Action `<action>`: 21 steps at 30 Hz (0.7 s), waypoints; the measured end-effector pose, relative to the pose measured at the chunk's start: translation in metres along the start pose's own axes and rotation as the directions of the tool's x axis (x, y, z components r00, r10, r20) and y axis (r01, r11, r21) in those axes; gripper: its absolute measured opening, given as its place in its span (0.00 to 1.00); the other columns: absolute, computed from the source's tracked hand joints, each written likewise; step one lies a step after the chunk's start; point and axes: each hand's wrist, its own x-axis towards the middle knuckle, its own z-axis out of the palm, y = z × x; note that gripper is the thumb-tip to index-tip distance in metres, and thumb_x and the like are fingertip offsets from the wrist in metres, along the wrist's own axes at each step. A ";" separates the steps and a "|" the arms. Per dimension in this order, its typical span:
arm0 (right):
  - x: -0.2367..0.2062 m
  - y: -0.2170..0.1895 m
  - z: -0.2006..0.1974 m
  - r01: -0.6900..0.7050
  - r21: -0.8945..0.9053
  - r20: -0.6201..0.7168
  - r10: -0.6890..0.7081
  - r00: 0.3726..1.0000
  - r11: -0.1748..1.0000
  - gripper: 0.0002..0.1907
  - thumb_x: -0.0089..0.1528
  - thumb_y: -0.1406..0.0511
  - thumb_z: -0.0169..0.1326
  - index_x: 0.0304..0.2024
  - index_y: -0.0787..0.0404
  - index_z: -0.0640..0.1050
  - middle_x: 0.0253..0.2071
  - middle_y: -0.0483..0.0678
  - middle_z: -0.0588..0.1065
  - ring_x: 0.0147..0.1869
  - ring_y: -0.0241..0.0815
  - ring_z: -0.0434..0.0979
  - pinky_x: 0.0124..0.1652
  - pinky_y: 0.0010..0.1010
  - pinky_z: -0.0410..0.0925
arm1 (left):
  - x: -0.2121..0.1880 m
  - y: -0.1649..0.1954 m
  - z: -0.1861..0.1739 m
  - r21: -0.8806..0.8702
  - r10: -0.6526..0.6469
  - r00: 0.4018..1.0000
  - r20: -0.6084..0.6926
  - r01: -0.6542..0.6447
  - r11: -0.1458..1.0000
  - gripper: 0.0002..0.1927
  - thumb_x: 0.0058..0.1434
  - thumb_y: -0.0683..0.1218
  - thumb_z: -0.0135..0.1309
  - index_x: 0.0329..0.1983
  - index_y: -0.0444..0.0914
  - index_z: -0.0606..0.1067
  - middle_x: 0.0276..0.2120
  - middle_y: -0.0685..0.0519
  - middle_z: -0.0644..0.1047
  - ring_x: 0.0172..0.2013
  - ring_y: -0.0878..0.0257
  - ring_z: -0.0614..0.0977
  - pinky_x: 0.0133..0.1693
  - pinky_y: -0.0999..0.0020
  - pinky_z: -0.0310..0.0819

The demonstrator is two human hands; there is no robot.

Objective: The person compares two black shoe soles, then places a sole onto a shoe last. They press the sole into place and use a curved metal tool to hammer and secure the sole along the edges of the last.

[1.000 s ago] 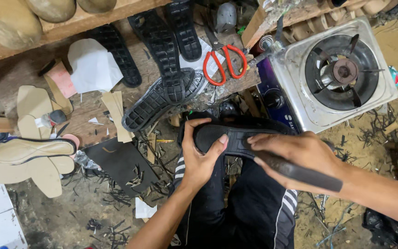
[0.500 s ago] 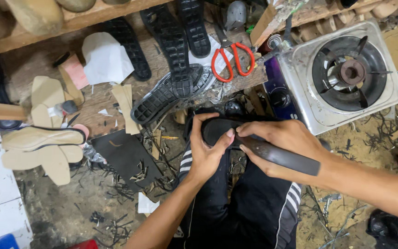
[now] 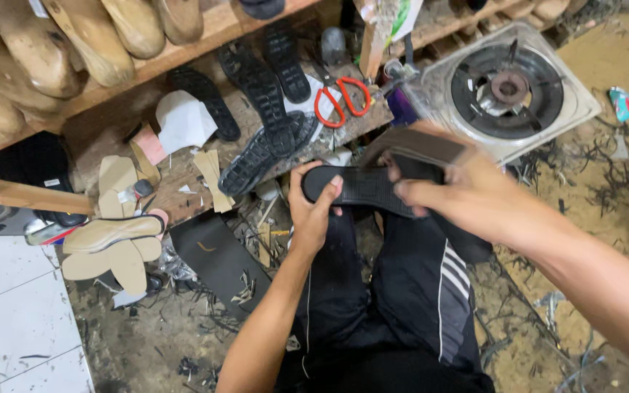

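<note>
A black rubber shoe sole [image 3: 358,185] lies across my lap, tread side up. My left hand [image 3: 313,212] grips its left end, thumb on top. My right hand [image 3: 454,189] holds the sole's right part and also a flat dark strip-like piece [image 3: 420,145] that sticks up over the fingers. Whether that piece is joined to the sole I cannot tell. My legs in black trousers with white stripes [image 3: 416,291] are under the sole.
More black soles [image 3: 256,84] and red-handled scissors [image 3: 338,102] lie on a low wooden board. A single-burner gas stove [image 3: 507,87] stands to the right. Wooden shoe lasts [image 3: 74,36] fill a shelf at the upper left. Beige insoles [image 3: 111,240] and scraps litter the floor.
My right hand has turned and lifted the dark piece, which earlier pointed down to the right. The left hand keeps its grip on the sole's end. The camera view has shifted.
</note>
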 end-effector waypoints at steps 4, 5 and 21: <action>-0.101 0.014 -0.001 0.604 0.227 -0.339 -0.519 0.784 0.764 0.20 0.66 0.58 0.58 0.53 0.63 0.73 0.42 0.47 0.75 0.41 0.40 0.80 0.41 0.31 0.78 | 0.001 -0.006 -0.002 -0.018 -0.028 1.000 -0.005 0.028 0.999 0.22 0.61 0.41 0.62 0.56 0.38 0.68 0.39 0.53 0.78 0.33 0.68 0.80 0.23 0.73 0.72; -0.102 0.029 0.008 0.757 0.231 -0.410 -0.644 0.646 0.611 0.19 0.67 0.54 0.57 0.50 0.63 0.76 0.40 0.46 0.77 0.41 0.40 0.82 0.42 0.32 0.79 | 0.001 -0.006 -0.002 -0.044 -0.017 1.000 0.011 0.017 0.999 0.21 0.61 0.41 0.62 0.56 0.38 0.69 0.39 0.52 0.78 0.34 0.68 0.80 0.24 0.72 0.72; -0.074 0.143 0.054 0.554 0.199 -0.637 -0.323 0.700 0.808 0.16 0.66 0.55 0.56 0.38 0.62 0.74 0.26 0.47 0.70 0.28 0.40 0.71 0.32 0.33 0.68 | 0.002 -0.005 -0.003 -0.019 -0.067 0.998 0.011 0.068 0.998 0.23 0.61 0.42 0.62 0.57 0.41 0.68 0.39 0.53 0.77 0.36 0.68 0.79 0.24 0.72 0.71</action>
